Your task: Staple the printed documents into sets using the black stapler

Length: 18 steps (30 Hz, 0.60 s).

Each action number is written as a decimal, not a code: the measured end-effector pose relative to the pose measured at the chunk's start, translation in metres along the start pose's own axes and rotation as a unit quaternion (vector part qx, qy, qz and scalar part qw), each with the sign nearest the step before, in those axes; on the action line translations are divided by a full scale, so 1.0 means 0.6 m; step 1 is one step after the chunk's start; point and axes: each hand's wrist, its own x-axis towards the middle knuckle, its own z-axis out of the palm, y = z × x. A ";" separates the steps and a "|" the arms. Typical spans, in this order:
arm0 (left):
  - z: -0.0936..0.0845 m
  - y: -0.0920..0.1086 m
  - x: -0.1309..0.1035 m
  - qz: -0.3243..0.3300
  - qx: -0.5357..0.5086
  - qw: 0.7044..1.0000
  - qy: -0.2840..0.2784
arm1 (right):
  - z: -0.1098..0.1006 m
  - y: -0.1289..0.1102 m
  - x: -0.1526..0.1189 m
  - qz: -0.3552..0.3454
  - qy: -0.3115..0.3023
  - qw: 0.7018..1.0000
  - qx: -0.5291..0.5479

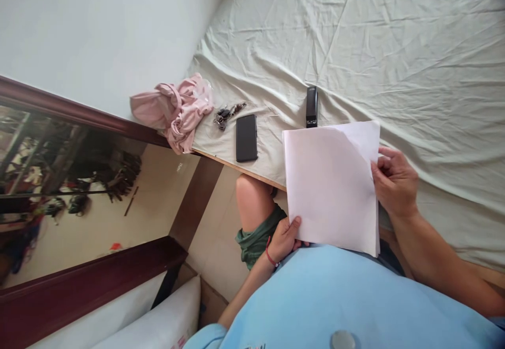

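Observation:
A small stack of white paper sheets (329, 186) is held up in front of my blue shirt. My left hand (286, 236) grips its lower left corner, thumb on top and fingers underneath. At the right edge, my right hand (396, 181) pinches the sheets between thumb and fingers. Just beyond the top edge of the paper lies a black stapler (312, 106), its near end close to the sheets. A black smartphone (246, 138) rests face up to the left of the paper.
A bunch of keys (225, 116) and a crumpled pink cloth (177, 110) lie left of the phone. The wrinkled pale sheet (394, 65) covers the surface ahead. A dark-framed mirror (150, 181) stands at the left, with a white sack (173, 312) below it.

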 end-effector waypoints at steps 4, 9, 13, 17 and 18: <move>0.000 0.000 0.000 -0.007 -0.007 1.000 0.001 | 0.002 0.010 0.003 -0.015 0.035 0.999 -0.007; -0.002 0.006 0.003 -0.006 0.001 1.000 0.004 | -0.004 0.010 0.006 -0.040 0.010 0.995 0.087; -0.003 0.010 0.005 -0.009 -0.006 1.000 0.009 | -0.017 0.001 0.005 -0.029 -0.119 0.977 0.173; -0.005 0.007 0.008 -0.008 -0.017 1.000 0.006 | -0.036 -0.010 0.007 -0.015 -0.297 0.930 0.217; -0.006 0.006 0.009 -0.008 -0.021 1.000 0.004 | -0.039 -0.013 0.009 -0.020 -0.344 0.910 0.229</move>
